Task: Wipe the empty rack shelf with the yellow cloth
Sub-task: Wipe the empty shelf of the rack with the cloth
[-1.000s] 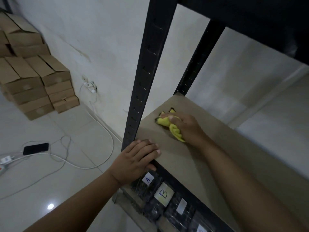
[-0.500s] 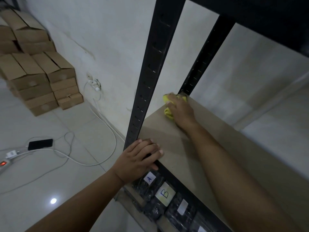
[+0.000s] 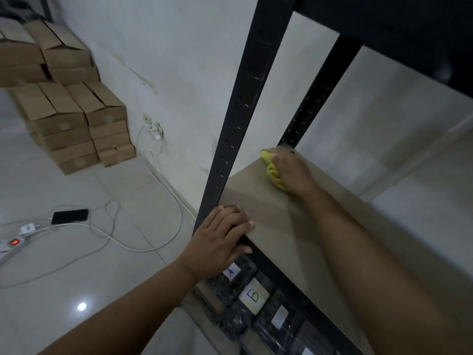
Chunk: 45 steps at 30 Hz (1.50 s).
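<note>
Both hands are busy: the right hand grips the bunched yellow cloth and presses it on the shelf at its far left corner, beside the rear post; the left hand holds the front edge, fingers on the board. Wiping seems in progress. Next, I think, the cloth must sweep toward the right. Cardboard boxes on the floor are closed, contents unknown.

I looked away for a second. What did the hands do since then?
The right hand slid the cloth along the shelf away from the person, into the far corner by the back post. It kept hold of the cloth. The left hand stayed gripping the shelf's front edge.
</note>
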Available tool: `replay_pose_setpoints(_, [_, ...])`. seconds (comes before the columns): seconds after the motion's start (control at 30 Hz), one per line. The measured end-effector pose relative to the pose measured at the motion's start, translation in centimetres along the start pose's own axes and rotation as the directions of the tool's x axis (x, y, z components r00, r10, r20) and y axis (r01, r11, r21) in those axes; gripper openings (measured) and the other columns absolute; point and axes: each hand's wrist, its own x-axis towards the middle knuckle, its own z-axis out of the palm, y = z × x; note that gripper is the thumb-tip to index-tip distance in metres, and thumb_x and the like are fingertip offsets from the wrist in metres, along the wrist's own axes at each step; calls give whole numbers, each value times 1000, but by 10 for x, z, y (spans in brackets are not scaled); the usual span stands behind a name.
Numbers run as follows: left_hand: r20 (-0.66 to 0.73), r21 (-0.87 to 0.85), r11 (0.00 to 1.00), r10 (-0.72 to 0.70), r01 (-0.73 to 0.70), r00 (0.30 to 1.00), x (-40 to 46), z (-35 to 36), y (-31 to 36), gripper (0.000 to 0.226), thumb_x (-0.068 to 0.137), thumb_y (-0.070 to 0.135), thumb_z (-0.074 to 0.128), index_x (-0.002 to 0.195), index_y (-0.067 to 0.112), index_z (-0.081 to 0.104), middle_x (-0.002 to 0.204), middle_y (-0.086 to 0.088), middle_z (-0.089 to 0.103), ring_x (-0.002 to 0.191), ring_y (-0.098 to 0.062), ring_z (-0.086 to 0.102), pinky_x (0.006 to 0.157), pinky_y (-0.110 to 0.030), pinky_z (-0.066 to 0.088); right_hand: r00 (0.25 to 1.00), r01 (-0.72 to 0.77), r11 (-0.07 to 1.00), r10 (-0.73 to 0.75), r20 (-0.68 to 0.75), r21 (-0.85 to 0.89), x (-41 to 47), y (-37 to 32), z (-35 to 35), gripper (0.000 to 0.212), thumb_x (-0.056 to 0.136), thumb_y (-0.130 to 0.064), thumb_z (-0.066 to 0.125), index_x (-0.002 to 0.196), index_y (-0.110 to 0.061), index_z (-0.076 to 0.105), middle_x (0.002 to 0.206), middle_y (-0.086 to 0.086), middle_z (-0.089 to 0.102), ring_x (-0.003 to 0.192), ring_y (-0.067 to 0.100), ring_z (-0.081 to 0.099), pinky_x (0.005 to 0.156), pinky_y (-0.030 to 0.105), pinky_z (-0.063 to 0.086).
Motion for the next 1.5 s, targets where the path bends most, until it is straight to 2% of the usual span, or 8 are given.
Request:
replay_pose_setpoints(0.07, [-14, 18, 1000, -8, 8, 1000, -3, 2, 1, 43, 95, 50, 34, 122, 17, 43, 127, -2, 43, 125, -23, 39, 115, -36, 16, 997, 68, 977, -59, 47, -203, 8, 2, 18, 35, 97, -24, 38, 128, -15, 53, 137, 8, 51, 127, 18, 44, 106, 35, 29])
replay_pose_setpoints(0.17, [-59, 11, 997, -75, 76, 995, -12, 8, 10, 45, 97, 49, 26, 122, 16, 42, 127, -4, 41, 132, -24, 28, 117, -36, 12, 987, 150, 970, -134, 93, -189, -7, 4, 20, 39, 98, -24, 39, 137, -24, 44, 150, -5, 36, 139, 11, 26, 107, 23, 18])
replay_pose_setpoints(0.43, [-43, 9, 996, -94, 94, 995, -12, 12, 11, 45, 97, 48, 25, 123, 16, 41, 128, -5, 39, 134, -22, 20, 118, -35, 8, 962, 122, 979, -157, 223, 163, -101, 2, -2, 26, 95, -15, 48, 107, -23, 70, 118, -20, 61, 113, -16, 47, 93, -3, 29])
replay_pose_setpoints(0.57, [-35, 10, 994, -112, 112, 993, -13, 9, 15, 45, 97, 47, 27, 125, 15, 40, 130, -5, 38, 135, -22, 19, 117, -35, 10, 995, -27, 988, 13, 96, 150, -83, -15, -17, 26, 95, -23, 47, 84, -30, 70, 84, 0, 68, 73, 9, 59, 59, 7, 40])
replay_pose_setpoints(0.8, [-31, 33, 998, -58, 59, 998, -15, 12, 4, 45, 97, 47, 27, 127, 16, 39, 132, -5, 37, 134, -21, 20, 116, -32, 8, 975, 134, 989, -142, 173, 55, -37, -17, 26, 31, 97, -24, 43, 123, -26, 60, 138, -10, 52, 134, 10, 37, 112, 25, 22])
replay_pose_setpoints(1.17, [-57, 79, 996, -38, 43, 998, -15, 17, 1, 49, 98, 47, 24, 138, 18, 24, 147, -4, 23, 145, -15, 1, 118, -33, 3, 968, 45, 980, -91, 232, 195, -75, -32, -6, 27, 96, -24, 46, 88, -28, 71, 81, -8, 66, 68, -8, 56, 65, 14, 42])
replay_pose_setpoints(1.3, [-60, 77, 997, -18, 23, 998, -18, 17, -1, 53, 99, 46, 24, 143, 19, 17, 158, 3, -4, 145, -17, 0, 118, -34, 2, 943, 165, 979, -192, 272, 117, -53, -41, 26, 33, 99, -27, 39, 122, -22, 61, 133, -4, 57, 123, 5, 43, 103, 23, 32])
replay_pose_setpoints(1.5, [-74, 83, 997, 15, -9, 997, -19, 21, 0, 62, 99, 47, 22, 149, 19, -2, 158, -1, -11, 145, -20, -2, 118, -35, 2, 924, 125, 974, -183, 335, 187, -87, -17, 17, 31, 97, -20, 43, 124, -23, 59, 135, -10, 52, 134, 0, 30, 104, 14, 24])
